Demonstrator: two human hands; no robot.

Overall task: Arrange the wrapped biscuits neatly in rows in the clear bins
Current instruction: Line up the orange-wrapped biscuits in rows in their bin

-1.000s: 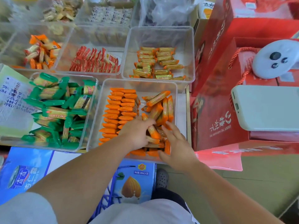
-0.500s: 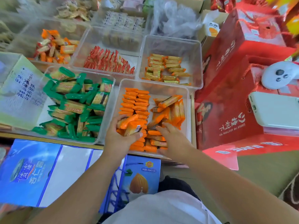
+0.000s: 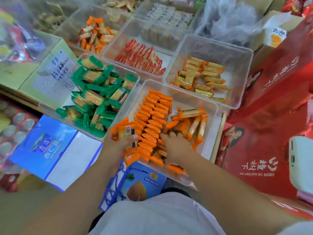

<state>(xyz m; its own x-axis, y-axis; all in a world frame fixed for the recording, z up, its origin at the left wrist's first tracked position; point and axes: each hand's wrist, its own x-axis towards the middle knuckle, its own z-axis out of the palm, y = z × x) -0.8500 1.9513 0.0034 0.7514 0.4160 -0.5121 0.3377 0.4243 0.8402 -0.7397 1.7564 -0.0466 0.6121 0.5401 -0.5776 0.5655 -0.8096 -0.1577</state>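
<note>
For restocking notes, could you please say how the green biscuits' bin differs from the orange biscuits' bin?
Green biscuits' bin: a jumbled heap; orange biscuits' bin: a neat row at its left. The left hand and right hand are at the orange one, none at the green. Both are clear plastic.

Bright orange across the wrapped biscuits (image 3: pixel 152 119) in the near clear bin (image 3: pixel 186 96); on the bundle (image 3: pixel 126 131) at its near left corner, a white barcode patch and a black stripe. Left of that, green wrappers (image 3: pixel 94 99) with pale yellow middles. Far middle, red packets (image 3: pixel 140 56) with touches of white. Far right, gold packets (image 3: pixel 203 77) tipped orange. Far left, orange-and-gold packets (image 3: pixel 94 36). At right, red boxes (image 3: pixel 271 133) lettered in white. Near left, a large carton (image 3: pixel 47 146), blue with a white panel; right of it, a small carton (image 3: pixel 140 189), blue, printed with a brown nut.
</note>
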